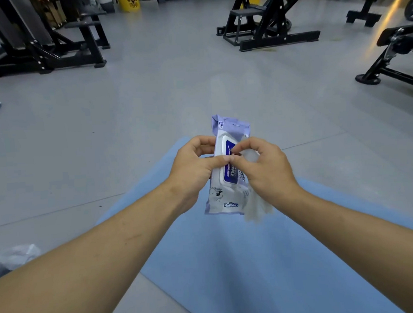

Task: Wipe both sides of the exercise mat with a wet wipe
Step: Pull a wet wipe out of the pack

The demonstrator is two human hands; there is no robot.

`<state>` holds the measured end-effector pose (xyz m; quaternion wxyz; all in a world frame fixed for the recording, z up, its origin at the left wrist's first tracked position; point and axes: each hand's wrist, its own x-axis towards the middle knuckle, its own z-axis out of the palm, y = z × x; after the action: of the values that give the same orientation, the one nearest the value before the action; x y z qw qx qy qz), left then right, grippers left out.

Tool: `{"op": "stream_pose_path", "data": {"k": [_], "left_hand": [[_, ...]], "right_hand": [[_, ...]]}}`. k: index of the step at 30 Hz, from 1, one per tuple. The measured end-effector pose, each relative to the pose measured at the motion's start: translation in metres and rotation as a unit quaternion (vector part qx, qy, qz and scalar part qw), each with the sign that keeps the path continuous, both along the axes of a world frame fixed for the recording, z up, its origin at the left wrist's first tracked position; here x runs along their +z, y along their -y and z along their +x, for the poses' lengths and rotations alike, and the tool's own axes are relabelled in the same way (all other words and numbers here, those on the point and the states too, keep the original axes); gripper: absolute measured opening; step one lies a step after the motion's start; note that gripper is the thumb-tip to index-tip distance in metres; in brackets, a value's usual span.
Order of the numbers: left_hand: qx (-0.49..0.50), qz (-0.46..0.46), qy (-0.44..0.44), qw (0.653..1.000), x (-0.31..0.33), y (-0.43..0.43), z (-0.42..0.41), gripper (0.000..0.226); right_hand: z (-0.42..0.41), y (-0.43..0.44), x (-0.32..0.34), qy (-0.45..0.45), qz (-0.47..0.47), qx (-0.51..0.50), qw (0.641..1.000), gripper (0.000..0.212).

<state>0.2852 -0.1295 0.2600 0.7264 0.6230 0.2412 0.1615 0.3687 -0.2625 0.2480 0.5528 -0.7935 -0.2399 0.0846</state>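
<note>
Left grip point(194, 167) holds the wipe pack point(227, 179); right grip point(266, 169) clutches a wet wipe point(257, 208). Preparation step; next, I think, wipe the mat point(229, 261).

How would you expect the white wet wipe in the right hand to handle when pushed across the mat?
The white wet wipe hangs limp below the right hand, beside the purple wipe pack, so it is probably floppy and light. Pushed across the blue exercise mat, it may bunch unless pressed flat.

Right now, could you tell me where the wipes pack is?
Head view, centre: the left hand holds the wipes pack above the mat; the right hand, gripping a wet wipe, touches its lid.
</note>
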Motion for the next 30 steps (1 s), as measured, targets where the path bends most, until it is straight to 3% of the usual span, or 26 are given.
{"op": "stream_pose_path", "data": {"k": [3, 9, 16, 23, 30], "left_hand": [[0.014, 0.004, 0.005, 1.000, -0.001, 0.000, 0.003, 0.031], [0.046, -0.017, 0.018, 0.999, 0.006, -0.003, 0.005, 0.028], [0.036, -0.005, 0.027, 0.999, 0.025, -0.023, -0.012, 0.028], [0.091, -0.004, 0.045, 0.995, 0.038, -0.045, -0.031, 0.031], [0.119, 0.015, -0.016, 0.993, 0.010, -0.089, -0.098, 0.028]], "right_hand": [[0.000, -0.001, -0.003, -0.017, -0.004, -0.013, 1.000, 0.014], [0.000, -0.001, 0.003, -0.088, -0.024, -0.042, 0.995, 0.044], [-0.005, -0.020, 0.017, -0.126, 0.025, -0.005, 0.992, 0.040], [-0.023, -0.057, 0.037, -0.140, 0.062, 0.016, 0.988, 0.039], [-0.063, -0.105, 0.009, -0.142, 0.007, 0.091, 0.986, 0.030]]}}
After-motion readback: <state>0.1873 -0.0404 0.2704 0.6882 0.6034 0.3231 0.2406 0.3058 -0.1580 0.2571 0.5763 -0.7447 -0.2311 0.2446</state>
